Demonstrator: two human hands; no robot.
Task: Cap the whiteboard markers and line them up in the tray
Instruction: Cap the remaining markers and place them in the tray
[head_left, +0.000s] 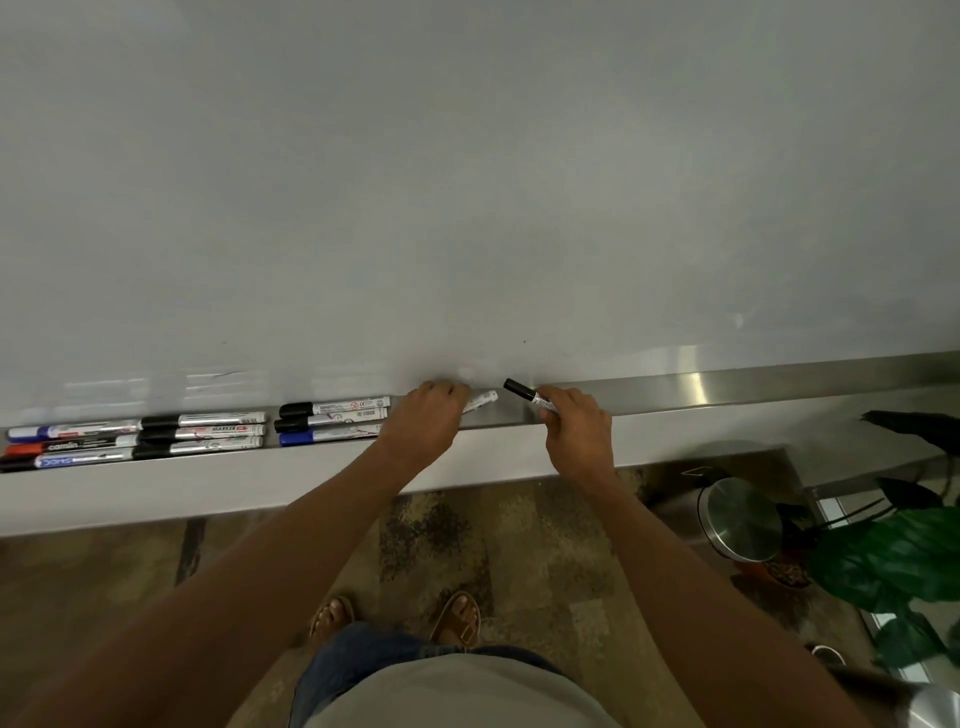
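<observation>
left hand grips white marker over tray, mid-frame | right hand grips black-capped marker, just right of it | capped markers lined up in tray, lower left

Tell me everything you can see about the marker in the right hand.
The black-capped marker has a white printed barrel and looks plastic. Its cap is on. It tilts, cap end up and to the left, above the metal tray near the whiteboard's bottom edge. The right hand grips its lower barrel; nothing else touches it.
</observation>
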